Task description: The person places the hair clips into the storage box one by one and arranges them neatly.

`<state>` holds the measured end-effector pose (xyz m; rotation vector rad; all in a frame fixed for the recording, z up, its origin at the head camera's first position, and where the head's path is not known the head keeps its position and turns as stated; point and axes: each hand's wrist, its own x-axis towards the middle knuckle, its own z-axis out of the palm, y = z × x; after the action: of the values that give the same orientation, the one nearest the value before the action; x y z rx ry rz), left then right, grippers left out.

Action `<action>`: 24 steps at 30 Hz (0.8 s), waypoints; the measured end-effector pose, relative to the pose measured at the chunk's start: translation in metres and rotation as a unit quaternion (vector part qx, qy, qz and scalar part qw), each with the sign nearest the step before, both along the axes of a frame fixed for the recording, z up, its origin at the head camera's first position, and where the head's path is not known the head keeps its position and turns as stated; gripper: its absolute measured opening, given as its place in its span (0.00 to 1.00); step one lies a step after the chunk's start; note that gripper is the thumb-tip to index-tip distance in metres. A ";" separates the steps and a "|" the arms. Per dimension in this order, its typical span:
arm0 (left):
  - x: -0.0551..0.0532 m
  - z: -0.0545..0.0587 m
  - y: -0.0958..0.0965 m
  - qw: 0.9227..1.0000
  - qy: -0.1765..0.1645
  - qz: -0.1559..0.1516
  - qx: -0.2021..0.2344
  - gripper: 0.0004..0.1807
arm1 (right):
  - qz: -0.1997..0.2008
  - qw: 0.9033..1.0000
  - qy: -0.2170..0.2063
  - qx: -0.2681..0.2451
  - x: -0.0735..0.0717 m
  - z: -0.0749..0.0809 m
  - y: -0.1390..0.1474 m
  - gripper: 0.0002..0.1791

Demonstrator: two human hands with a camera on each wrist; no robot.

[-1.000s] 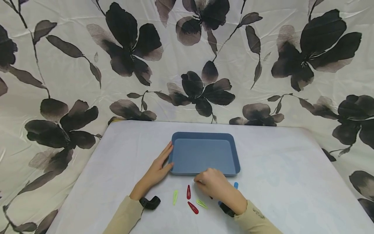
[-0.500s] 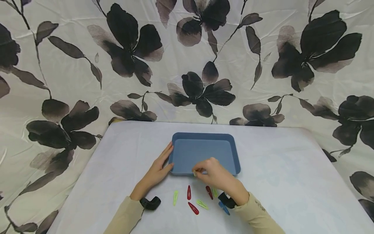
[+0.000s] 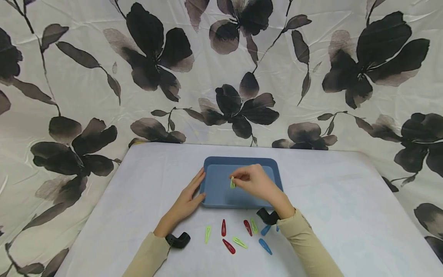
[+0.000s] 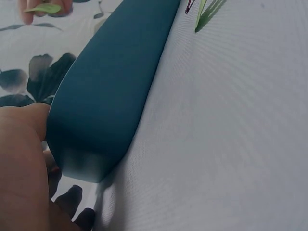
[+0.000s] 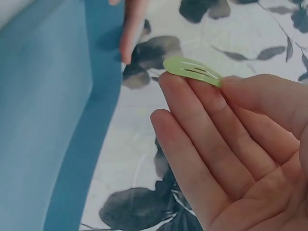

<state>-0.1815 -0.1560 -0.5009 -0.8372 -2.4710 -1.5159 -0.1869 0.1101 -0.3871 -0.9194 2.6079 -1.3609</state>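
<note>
A yellow-green snap hair clip (image 5: 192,70) is pinched between the thumb and fingers of my right hand (image 3: 255,182), over the blue tray (image 3: 221,197). In the right wrist view the clip lies across the fingertips, its narrow end at the thumb. My left hand (image 3: 187,198) rests against the tray's left side, fingers extended along the wall and thumb at the near left corner. The left wrist view shows that hand beside the tray's outer wall (image 4: 108,91). No clip shows in the visible part of the tray.
On the white table before the tray lie more hair clips: red clips (image 3: 228,246), green clips (image 3: 207,234) and blue clips (image 3: 265,246). One blue clip is partly covered by the right wrist's black camera (image 3: 268,216). A floral cloth (image 3: 242,77) hangs behind.
My right hand has risen from the table before the tray to above its middle, carrying the green hair clip. More clips show where it was. My left hand has stayed put.
</note>
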 end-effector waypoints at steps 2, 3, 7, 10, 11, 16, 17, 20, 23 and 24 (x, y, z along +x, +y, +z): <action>0.001 0.003 0.000 1.000 0.002 -0.001 -0.001 0.36 | -0.008 1.000 -0.010 -0.010 -0.005 0.003 0.000 0.09; 0.000 0.001 0.000 1.000 0.006 -0.001 -0.005 0.36 | -0.013 1.000 -0.015 -0.015 -0.008 0.004 -0.001 0.09; -0.009 -0.015 -0.004 1.000 0.014 0.002 -0.026 0.37 | -0.034 0.998 -0.042 -0.041 -0.021 0.004 -0.004 0.10; -0.010 -0.020 -0.006 0.999 0.016 0.004 -0.041 0.37 | -0.048 0.994 -0.068 -0.070 -0.031 0.001 -0.008 0.10; -0.010 -0.020 -0.006 0.999 0.019 0.005 -0.046 0.37 | -0.051 0.993 -0.074 -0.081 -0.035 -0.001 -0.009 0.10; -0.009 -0.020 -0.006 0.998 0.022 0.012 -0.063 0.37 | -0.062 0.982 -0.106 -0.141 -0.054 -0.011 -0.016 0.10; -0.009 -0.020 -0.006 0.998 0.021 0.013 -0.064 0.37 | -0.065 0.979 -0.115 -0.153 -0.057 -0.013 -0.017 0.10; -0.009 -0.020 -0.005 0.997 0.020 0.015 -0.067 0.38 | -0.076 0.971 -0.141 -0.176 -0.066 -0.020 -0.022 0.10; -0.009 -0.020 -0.005 0.997 0.023 0.015 -0.067 0.38 | -0.088 0.966 -0.158 -0.185 -0.072 -0.025 -0.027 0.11; -0.009 -0.020 -0.005 0.997 0.024 0.015 -0.066 0.38 | -0.092 0.965 -0.160 -0.185 -0.074 -0.026 -0.029 0.11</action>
<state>-0.1908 -0.1613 -0.5211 -0.8425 -2.5591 -1.3202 -0.2608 0.0814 -0.4136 -0.4359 2.2815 -1.9070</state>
